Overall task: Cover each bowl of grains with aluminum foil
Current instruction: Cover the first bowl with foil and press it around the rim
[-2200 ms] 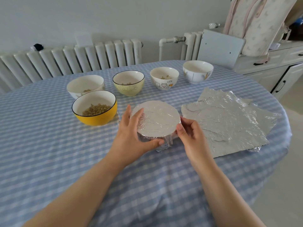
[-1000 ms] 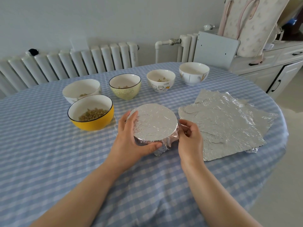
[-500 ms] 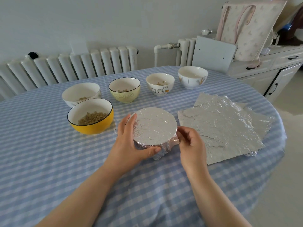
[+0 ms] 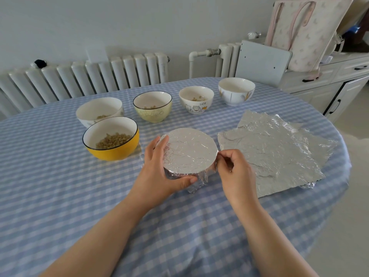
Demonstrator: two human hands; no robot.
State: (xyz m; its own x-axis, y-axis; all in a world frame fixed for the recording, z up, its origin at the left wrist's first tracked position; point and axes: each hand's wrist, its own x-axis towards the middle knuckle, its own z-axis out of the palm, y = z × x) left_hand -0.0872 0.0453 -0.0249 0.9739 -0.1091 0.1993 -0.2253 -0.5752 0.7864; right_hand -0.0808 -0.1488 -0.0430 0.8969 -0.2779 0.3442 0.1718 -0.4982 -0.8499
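A foil-covered bowl stands in the middle of the table. My left hand cups its left and near side, thumb under the rim. My right hand pinches the foil at the bowl's right edge. A stack of loose foil sheets lies flat to the right. Uncovered bowls with grains: a yellow bowl at the left, a white bowl behind it, a pale green bowl, a cat-print bowl and a white bowl along the back.
The round table has a blue checked cloth. White radiators line the wall behind. A cabinet with a tote bag on it stands at the back right. The table's right edge drops off beyond the foil sheets.
My right hand's fingers have curled and now pinch the foil at the rim's right edge. My left hand keeps cupping the bowl. The camera has tilted slightly.
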